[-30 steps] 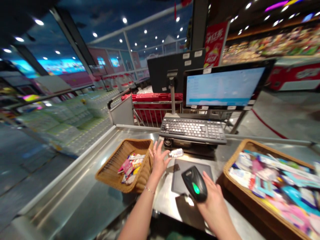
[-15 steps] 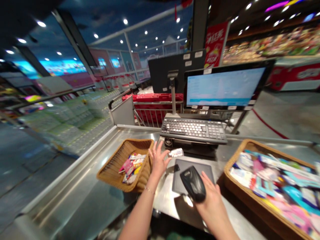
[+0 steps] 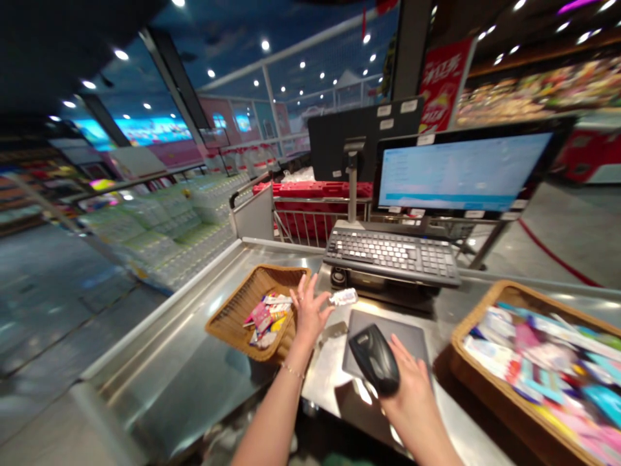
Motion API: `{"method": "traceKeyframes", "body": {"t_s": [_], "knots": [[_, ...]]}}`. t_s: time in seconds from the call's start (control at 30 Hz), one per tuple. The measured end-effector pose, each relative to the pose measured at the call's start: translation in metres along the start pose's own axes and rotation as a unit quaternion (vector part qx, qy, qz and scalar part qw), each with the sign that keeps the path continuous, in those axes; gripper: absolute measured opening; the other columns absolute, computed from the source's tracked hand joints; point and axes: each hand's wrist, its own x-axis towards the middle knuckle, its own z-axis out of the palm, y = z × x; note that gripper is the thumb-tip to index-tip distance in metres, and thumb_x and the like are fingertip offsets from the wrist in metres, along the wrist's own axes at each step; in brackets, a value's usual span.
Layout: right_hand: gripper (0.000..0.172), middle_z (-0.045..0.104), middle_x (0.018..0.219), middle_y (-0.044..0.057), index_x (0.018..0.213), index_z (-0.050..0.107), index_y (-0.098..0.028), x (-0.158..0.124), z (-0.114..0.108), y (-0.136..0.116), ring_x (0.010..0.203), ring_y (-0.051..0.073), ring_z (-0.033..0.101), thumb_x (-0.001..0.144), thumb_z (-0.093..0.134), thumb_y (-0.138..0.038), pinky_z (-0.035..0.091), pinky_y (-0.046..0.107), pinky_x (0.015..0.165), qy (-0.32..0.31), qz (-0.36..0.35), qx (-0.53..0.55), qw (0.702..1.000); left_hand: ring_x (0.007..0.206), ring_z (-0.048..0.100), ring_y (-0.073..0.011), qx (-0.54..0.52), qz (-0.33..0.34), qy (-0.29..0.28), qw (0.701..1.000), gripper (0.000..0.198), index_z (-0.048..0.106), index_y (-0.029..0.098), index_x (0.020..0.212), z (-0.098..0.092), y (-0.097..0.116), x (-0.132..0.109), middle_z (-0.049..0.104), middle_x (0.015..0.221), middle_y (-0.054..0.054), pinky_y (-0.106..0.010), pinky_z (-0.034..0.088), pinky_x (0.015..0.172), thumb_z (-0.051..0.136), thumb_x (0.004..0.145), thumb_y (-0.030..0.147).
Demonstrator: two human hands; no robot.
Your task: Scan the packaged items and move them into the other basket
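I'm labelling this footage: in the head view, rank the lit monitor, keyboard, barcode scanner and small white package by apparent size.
1. Lit monitor
2. Keyboard
3. Barcode scanner
4. Small white package

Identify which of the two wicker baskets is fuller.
The wicker basket on the person's right: packets spread across its visible part, whereas the left basket shows bare wicker around a small pile.

Red banner (image 3: 442, 87) beside dark pillar (image 3: 410, 55), black keyboard (image 3: 391, 252), bright ceiling lights (image 3: 265, 45)
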Motion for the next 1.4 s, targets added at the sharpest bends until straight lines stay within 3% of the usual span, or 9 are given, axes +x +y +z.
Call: {"method": "traceKeyframes", "body": {"t_s": [0.6,1.4], "knots": [[0.052,0.06,0.133,0.014,0.122,0.059,-0.018,0.004,0.016,-0.012,0.138,0.033,0.039,0.074,0.045,-0.008,0.025,0.069,0.107,-0.041,-0.035,0.024,0.998,0.142,0.026,-0.0375,0.02,-0.005,0.057,0.998,0.027,0.072,0.026,0.091,-0.016,-0.025,-0.011,0.045,0.147,-0.008,-0.074,0.021,0.106,0.08,0.066,0.021],[0.05,0.06,0.133,0.013,0.122,0.061,-0.021,0.011,0.025,-0.031,0.138,0.032,0.039,0.076,0.045,-0.011,0.024,0.068,0.108,-0.071,-0.077,0.07,0.992,0.142,0.026,-0.0376,0.061,-0.102,0.052,0.992,0.025,0.074,0.029,0.089,-0.042,-0.042,-0.027,0.045,0.148,-0.005,-0.072,0.02,0.109,0.079,0.066,0.022]]}}
